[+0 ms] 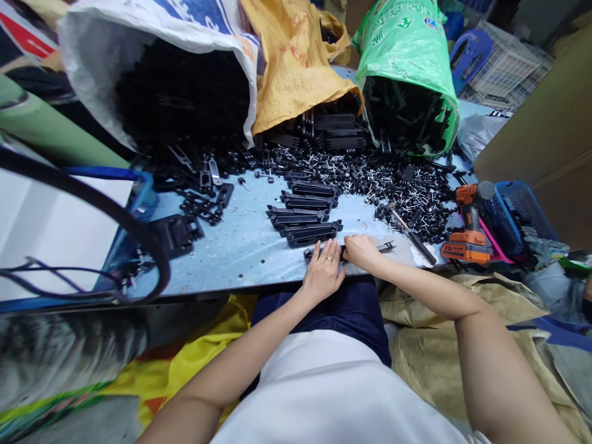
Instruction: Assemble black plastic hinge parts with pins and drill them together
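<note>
In front of the black bars (303,217), the left hand (324,268) splays fingers over a part (308,254); the right hand (363,251) curls, grip unclear.

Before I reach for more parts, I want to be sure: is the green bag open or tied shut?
Open: the green bag's wide mouth faces the camera, and black parts show inside.

Blk parts (312,234), lt-blue tabletop (240,246), orng/blk drill (470,217)
</note>
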The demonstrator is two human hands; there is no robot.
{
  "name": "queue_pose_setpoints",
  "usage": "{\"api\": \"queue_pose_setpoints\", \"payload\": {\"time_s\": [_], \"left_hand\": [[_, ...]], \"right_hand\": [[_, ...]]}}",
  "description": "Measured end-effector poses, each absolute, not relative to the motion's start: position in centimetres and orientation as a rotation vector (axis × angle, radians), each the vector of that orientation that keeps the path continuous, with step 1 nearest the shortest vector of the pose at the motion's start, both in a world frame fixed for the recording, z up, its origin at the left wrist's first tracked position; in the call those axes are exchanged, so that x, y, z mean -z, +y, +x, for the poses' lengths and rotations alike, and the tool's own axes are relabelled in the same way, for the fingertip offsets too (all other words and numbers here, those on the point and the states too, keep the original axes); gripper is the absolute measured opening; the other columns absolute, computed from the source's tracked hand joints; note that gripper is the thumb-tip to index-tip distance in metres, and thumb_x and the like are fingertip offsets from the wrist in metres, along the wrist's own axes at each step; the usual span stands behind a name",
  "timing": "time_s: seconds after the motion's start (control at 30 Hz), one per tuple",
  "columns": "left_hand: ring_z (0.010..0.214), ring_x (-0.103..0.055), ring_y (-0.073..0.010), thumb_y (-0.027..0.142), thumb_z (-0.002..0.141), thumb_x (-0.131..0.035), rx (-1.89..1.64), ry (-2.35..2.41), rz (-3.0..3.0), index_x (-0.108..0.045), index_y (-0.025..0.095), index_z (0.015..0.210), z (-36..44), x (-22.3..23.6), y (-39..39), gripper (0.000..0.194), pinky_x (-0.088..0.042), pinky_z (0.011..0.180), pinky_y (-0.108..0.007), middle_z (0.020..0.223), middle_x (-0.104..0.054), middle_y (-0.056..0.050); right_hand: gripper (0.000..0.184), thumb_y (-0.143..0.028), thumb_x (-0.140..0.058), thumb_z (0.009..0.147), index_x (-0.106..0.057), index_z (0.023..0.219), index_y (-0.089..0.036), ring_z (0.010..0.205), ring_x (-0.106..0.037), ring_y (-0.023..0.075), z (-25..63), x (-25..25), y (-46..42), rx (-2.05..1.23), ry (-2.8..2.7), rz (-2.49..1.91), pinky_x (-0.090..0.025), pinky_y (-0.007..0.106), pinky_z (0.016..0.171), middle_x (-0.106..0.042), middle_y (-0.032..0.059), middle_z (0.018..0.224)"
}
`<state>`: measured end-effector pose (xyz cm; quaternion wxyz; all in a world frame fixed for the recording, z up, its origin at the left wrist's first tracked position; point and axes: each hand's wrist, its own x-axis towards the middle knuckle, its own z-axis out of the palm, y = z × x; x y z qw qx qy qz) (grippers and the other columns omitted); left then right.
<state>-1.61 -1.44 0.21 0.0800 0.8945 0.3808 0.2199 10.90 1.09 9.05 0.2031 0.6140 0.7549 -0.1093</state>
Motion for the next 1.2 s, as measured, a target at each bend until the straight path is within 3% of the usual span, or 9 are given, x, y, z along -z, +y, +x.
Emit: {"api": "queue_pose_setpoints", "payload": {"time_s": [0.3,0.43,0.5,0.6,0.8,1.0,1.2], "left_hand": [[0.128,-0.038,-0.0290,0.027,0.084,-0.037,-0.672,1.136,2.707,-0.040,0.002,0.130,-1.7,-0.5,-1.4,0.053,-0.022,0.108,-0.052,0.132,-0.046,-0.021],[0.125,-0.041,-0.0288,0.028,0.085,-0.037,-0.702,1.121,2.705,-0.045,0.002,0.126,-1.8,-0.4,-1.4,0.049,-0.023,0.107,-0.053,0.130,-0.048,-0.021],[0.124,-0.043,-0.0291,0.029,0.086,-0.036,-0.722,1.113,2.699,-0.047,0.002,0.124,-1.8,-0.3,-1.3,0.048,-0.024,0.106,-0.054,0.129,-0.050,-0.021],[0.123,-0.044,-0.0290,0.029,0.086,-0.036,-0.740,1.117,2.682,-0.049,0.003,0.123,-1.9,-0.3,-1.2,0.047,-0.023,0.107,-0.054,0.128,-0.050,-0.020],[0.123,-0.044,-0.0288,0.026,0.085,-0.036,-0.736,1.096,2.665,-0.048,0.004,0.124,-1.9,-0.4,-1.1,0.046,-0.021,0.108,-0.055,0.128,-0.050,-0.020],[0.122,-0.045,-0.0290,0.025,0.086,-0.036,-0.727,1.120,2.686,-0.049,0.002,0.123,-1.9,-0.4,-1.2,0.046,-0.020,0.108,-0.055,0.128,-0.050,-0.021],[0.124,-0.042,-0.0287,0.023,0.085,-0.035,-0.684,1.119,2.688,-0.044,0.005,0.128,-2.0,-0.3,-1.2,0.048,-0.017,0.108,-0.056,0.131,-0.047,-0.019]], "right_hand": [[0.023,-0.009,-0.040,0.087,-0.055,0.103,-0.007,0.086,-0.061,0.0209,12.4,-9.2,1.4,0.089,2.358,1.177,-0.045,0.029,0.073,-0.064,0.0152,0.089],[0.022,-0.013,-0.035,0.090,-0.057,0.092,-0.013,0.080,-0.058,0.0188,14.6,-10.2,2.2,0.045,2.614,0.869,-0.042,0.030,0.072,-0.063,0.0092,0.080],[0.018,-0.015,-0.039,0.089,-0.057,0.088,-0.014,0.080,-0.057,0.0187,15.7,-10.9,2.5,0.034,2.714,1.004,-0.041,0.029,0.072,-0.062,0.0084,0.080],[0.017,-0.017,-0.045,0.084,-0.056,0.096,-0.014,0.080,-0.057,0.0176,16.8,-11.3,2.2,0.069,2.703,1.561,-0.040,0.027,0.070,-0.063,0.0074,0.082],[0.040,-0.045,-0.057,0.079,-0.056,0.103,-0.013,0.074,-0.060,0.0197,15.1,-7.8,-0.8,0.362,2.306,2.104,-0.039,0.026,0.064,-0.065,0.0064,0.076],[0.021,-0.032,-0.045,0.090,-0.056,0.085,-0.015,0.072,-0.060,0.0163,13.9,-4.7,-1.3,0.424,2.354,2.165,-0.037,0.023,0.062,-0.065,0.0076,0.078],[0.018,-0.024,-0.044,0.090,-0.054,0.080,-0.014,0.068,-0.057,0.0149,14.9,-4.9,0.1,0.357,2.600,1.726,-0.039,0.024,0.061,-0.063,0.0068,0.073]]}}
